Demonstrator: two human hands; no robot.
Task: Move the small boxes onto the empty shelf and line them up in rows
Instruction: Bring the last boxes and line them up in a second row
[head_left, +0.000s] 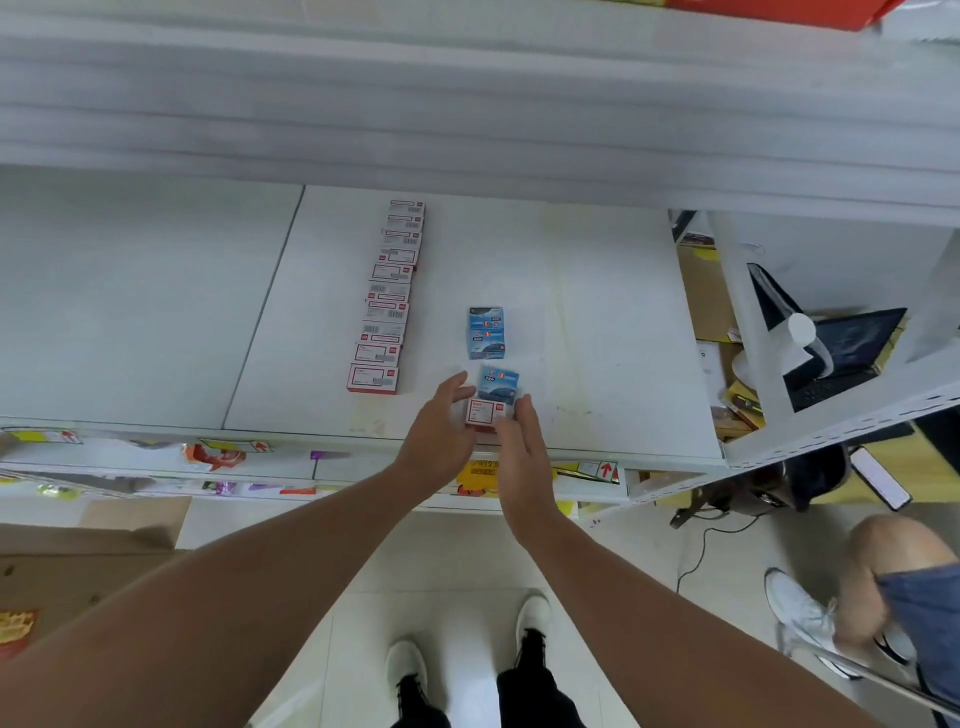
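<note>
Both hands work at the front edge of the shelf (519, 270). The left hand (439, 434) and right hand (519, 452) flank a red box (487, 413), fingers fairly straight and slightly spread; the left fingertips (457, 382) touch or nearly touch the box's left side and the right fingertips (522, 402) its right side. Whether either hand truly grips it cannot be told; it looks more like a press from both sides than a curled hold. A loose blue box (498, 383) sits touching the far side of the red box, between the two sets of fingertips, turned askew. Just beyond the fingertips stands a blue pair (486, 332), well aligned. Well to the left of the left fingers runs the red row (387, 306), ten or so boxes, running away from the person. Orientation: the red box lies flat, label up, long axis across the shelf from one hand to the other, matching the row's boxes. The loose blue box is rotated slightly clockwise off the blue pair's line. Risks, as judged: the red box rests close to the shelf lip, so an uneven squeeze or a pull toward the body could tip it off the edge; pushing it forward would likely shove the skewed blue box into the blue pair and knock that line crooked.
</note>
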